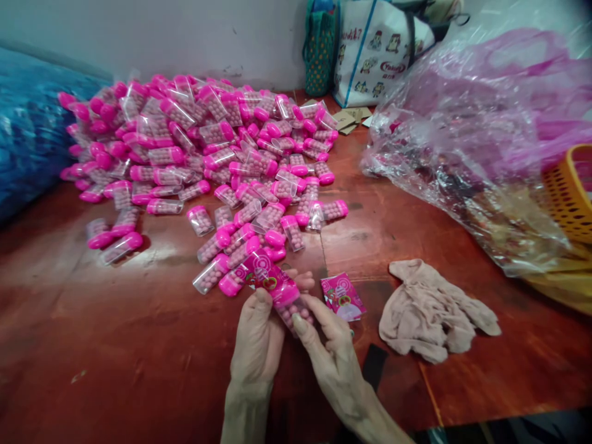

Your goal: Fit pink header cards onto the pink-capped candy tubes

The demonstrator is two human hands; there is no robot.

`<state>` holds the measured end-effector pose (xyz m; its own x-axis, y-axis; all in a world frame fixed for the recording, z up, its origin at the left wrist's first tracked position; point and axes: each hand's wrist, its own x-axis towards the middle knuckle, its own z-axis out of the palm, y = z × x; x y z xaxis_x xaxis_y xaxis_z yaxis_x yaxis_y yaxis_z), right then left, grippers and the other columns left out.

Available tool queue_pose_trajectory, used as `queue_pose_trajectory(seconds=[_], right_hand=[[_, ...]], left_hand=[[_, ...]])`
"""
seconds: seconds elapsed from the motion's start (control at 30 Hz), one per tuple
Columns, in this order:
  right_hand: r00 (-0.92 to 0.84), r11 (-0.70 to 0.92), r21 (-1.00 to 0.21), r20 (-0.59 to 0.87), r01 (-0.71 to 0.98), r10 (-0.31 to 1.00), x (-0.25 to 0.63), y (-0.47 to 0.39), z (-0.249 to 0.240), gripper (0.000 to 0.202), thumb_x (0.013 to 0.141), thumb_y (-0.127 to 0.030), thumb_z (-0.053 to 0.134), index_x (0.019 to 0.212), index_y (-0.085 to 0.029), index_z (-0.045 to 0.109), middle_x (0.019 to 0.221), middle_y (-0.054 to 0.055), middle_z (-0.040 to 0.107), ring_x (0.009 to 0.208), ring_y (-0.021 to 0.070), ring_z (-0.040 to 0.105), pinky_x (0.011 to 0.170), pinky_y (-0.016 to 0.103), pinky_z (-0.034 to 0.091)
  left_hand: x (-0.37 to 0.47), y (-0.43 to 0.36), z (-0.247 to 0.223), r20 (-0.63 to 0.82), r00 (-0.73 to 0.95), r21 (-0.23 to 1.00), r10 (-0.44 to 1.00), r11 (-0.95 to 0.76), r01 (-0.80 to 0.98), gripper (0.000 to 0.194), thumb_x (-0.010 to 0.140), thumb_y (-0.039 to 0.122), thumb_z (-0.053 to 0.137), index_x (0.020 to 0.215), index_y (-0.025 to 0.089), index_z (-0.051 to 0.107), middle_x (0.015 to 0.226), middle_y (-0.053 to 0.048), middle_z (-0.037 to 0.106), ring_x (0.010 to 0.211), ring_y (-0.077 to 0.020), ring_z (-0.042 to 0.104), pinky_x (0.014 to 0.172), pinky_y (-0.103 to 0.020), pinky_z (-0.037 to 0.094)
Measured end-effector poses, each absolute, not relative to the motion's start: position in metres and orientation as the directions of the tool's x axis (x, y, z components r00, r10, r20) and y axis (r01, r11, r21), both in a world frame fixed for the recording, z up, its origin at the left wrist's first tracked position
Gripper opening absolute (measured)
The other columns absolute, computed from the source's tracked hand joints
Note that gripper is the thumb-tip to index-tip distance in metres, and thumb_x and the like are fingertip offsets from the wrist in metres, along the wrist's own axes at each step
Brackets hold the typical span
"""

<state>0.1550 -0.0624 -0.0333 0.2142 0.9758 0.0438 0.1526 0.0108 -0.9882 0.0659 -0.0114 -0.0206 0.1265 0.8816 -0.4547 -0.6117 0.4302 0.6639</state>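
Note:
My right hand [330, 351] grips a clear tube of pink balls [290, 310] with a pink cap, tilted up to the left between thumb and fingers. A printed pink label sleeve [267, 271] meets the capped end; how far it goes over the cap I cannot tell. My left hand [259, 333] is closed on the sleeve, thumb on its near edge. More flat printed labels [343, 297] lie on the table just right of my hands. A large pile of similar pink-capped tubes [161, 154] spreads beyond them.
A crumpled beige cloth [430, 311] lies on the red-brown table [139, 333]. Clear and pink plastic bags [462, 142] and an orange basket [568, 197] stand at the right. A blue bag [41, 123] is at the left, a white printed bag [370, 55] at the back wall.

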Motion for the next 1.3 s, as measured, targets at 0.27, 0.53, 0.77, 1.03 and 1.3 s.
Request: queue_pose_trajectory(seconds=[0.27,0.53,0.77,1.03,1.3], right_hand=[[0.178,0.073,-0.976,0.111,0.203,0.978,0.155,-0.063,-0.034,0.027,0.09,-0.017,0.046,0.115,-0.024,0.055,0.096,0.002,0.065,0.086,0.015,0.062,0.074,0.022,0.048],[0.126,0.064,-0.991,0.078,0.116,0.989,0.157,-0.066,-0.025,0.032,0.089,-0.014,0.047,0.12,-0.021,0.053,0.105,0.004,0.063,0.098,0.0149,0.06,0.084,0.021,0.046],[0.27,0.121,-0.962,0.187,0.244,0.945,0.154,-0.07,-0.029,0.028,0.087,-0.011,0.047,0.114,-0.017,0.055,0.092,0.006,0.065,0.081,0.0164,0.063,0.072,0.025,0.05],[0.25,0.098,-0.985,0.132,0.142,0.959,0.144,-0.068,-0.034,0.025,0.088,-0.014,0.048,0.11,-0.022,0.055,0.088,0.002,0.067,0.075,0.0136,0.066,0.068,0.02,0.052],[0.373,0.094,-0.97,0.174,0.223,0.911,0.144,-0.07,-0.035,0.029,0.087,-0.02,0.049,0.113,-0.019,0.06,0.102,0.008,0.069,0.089,0.02,0.067,0.076,0.025,0.054]], left_hand=[[0.067,-0.01,-0.023,-0.396,0.083,0.783,0.915,0.383,-0.491,0.027,0.073,0.038,0.065,0.079,0.012,0.072,0.085,-0.012,0.072,0.097,-0.0287,0.062,0.08,-0.037,0.051],[0.064,-0.01,-0.019,-0.398,0.249,0.791,0.883,0.468,-0.393,0.044,0.073,0.051,0.06,0.075,0.009,0.073,0.089,-0.016,0.071,0.111,-0.0302,0.053,0.091,-0.033,0.044],[0.071,-0.014,-0.017,-0.332,0.194,0.828,0.923,0.384,-0.409,0.031,0.075,0.041,0.062,0.071,0.012,0.073,0.085,-0.013,0.071,0.111,-0.029,0.053,0.084,-0.031,0.048],[0.066,-0.017,-0.018,-0.423,0.122,0.741,0.898,0.421,-0.524,0.041,0.068,0.05,0.065,0.086,0.014,0.072,0.093,-0.014,0.071,0.091,-0.0287,0.063,0.073,-0.036,0.053],[0.08,-0.026,-0.012,-0.402,0.18,0.768,0.898,0.438,-0.468,0.026,0.08,0.033,0.057,0.085,0.013,0.073,0.1,-0.014,0.069,0.093,-0.026,0.062,0.079,-0.034,0.05]])
